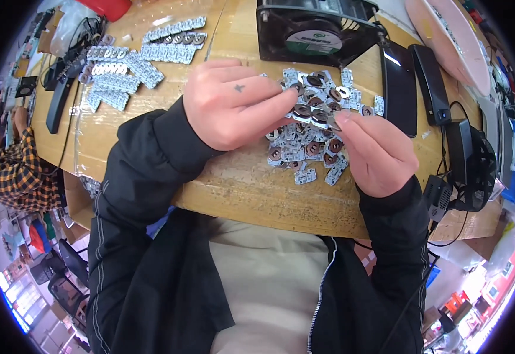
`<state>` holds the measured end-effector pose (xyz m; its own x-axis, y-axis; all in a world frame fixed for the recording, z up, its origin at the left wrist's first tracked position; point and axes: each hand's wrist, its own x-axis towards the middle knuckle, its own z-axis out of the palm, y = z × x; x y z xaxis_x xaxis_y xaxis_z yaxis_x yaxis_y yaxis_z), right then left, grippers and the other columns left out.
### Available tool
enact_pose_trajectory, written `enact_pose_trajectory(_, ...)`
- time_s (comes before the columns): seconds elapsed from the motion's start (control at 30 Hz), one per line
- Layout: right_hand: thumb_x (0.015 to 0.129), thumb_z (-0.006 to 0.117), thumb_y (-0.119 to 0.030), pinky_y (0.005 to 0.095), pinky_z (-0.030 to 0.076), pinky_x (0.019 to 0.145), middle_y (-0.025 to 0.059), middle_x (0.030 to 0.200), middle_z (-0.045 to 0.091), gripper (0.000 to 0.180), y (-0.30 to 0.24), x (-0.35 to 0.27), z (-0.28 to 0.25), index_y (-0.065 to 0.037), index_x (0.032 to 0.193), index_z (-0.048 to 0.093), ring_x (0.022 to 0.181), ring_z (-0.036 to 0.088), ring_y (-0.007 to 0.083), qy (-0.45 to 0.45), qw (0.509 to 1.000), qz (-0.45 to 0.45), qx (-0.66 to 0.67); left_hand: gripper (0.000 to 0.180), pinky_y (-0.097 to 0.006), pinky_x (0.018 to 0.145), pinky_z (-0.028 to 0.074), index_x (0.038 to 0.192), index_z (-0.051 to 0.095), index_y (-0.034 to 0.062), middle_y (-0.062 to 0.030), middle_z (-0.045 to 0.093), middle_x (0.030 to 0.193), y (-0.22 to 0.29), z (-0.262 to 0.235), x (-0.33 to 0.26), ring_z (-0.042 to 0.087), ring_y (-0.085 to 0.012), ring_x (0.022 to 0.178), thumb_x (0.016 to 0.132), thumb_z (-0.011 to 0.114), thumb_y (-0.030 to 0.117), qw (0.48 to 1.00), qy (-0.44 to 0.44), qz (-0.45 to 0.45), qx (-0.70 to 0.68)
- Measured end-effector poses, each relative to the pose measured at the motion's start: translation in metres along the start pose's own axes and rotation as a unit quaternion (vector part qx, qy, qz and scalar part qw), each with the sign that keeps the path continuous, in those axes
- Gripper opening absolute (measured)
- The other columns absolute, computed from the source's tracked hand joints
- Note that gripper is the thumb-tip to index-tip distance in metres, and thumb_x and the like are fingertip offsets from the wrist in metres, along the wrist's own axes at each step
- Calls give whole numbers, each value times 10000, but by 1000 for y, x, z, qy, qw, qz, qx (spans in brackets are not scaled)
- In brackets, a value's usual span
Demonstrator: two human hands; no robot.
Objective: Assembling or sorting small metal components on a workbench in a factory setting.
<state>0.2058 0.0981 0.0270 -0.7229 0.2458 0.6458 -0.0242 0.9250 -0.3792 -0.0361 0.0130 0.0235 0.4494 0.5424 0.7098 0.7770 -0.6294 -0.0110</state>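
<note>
A pile of small white circuit boards (293, 137), many with round dark brown parts on them, lies on the table in front of me. Just over it, a short row of these boards with round parts (310, 112) spans the gap between my hands. My left hand (234, 106) is closed, its fingertips pinching the left end of the row. At the other end, my right hand (380, 152) has thumb and forefinger pressed together on the row. My fingers cover both ends, so I cannot tell whether the boards are joined.
Behind the pile stands a black fan (313, 42). Rows of lined-up boards (116, 79) lie at the far left. On the right are a dark phone-like slab (399, 88), a black box (430, 82) and a pink tray (446, 44). Another person's checkered sleeve (24, 171) shows at left.
</note>
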Motion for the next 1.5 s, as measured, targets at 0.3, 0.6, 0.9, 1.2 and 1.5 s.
enact_pose_trajectory(0.3,672,670,130,321,561,692,148,915,672,286,-17,8,-2,61,950,667,779,676,277,-72,992,-40,-94,306,-268,438,378,862,667,55,11,568,711,0,3,-7,534,-122,522,566,678,129,999,3,24,29)
enact_pose_trajectory(0.6,698,663,68,328,555,729,162,947,673,281,-8,3,6,59,979,659,818,678,287,-47,999,5,-13,345,-303,498,465,930,680,-2,-91,644,750,10,9,-9,609,-212,565,602,779,40,990,-23,-49,-127)
enact_pose_trajectory(0.9,771,650,82,309,547,764,176,949,687,239,-6,1,6,54,1008,658,835,688,277,-49,996,51,51,252,-315,543,511,904,691,-1,-113,656,732,15,12,-9,644,-248,614,670,773,45,977,-3,-96,-188)
enact_pose_trajectory(1.2,763,658,97,301,550,739,159,922,694,231,-8,1,9,56,990,659,815,692,260,-48,997,53,19,225,-305,537,511,919,697,2,-123,657,723,21,14,-9,639,-253,597,706,762,34,970,-37,-150,-186)
enact_pose_trajectory(1.5,816,645,87,256,545,661,147,790,692,161,-19,2,13,87,977,654,699,695,188,9,995,88,-37,164,-298,494,485,892,709,41,-109,657,685,35,20,-3,634,-250,571,733,738,66,943,43,-245,-221)
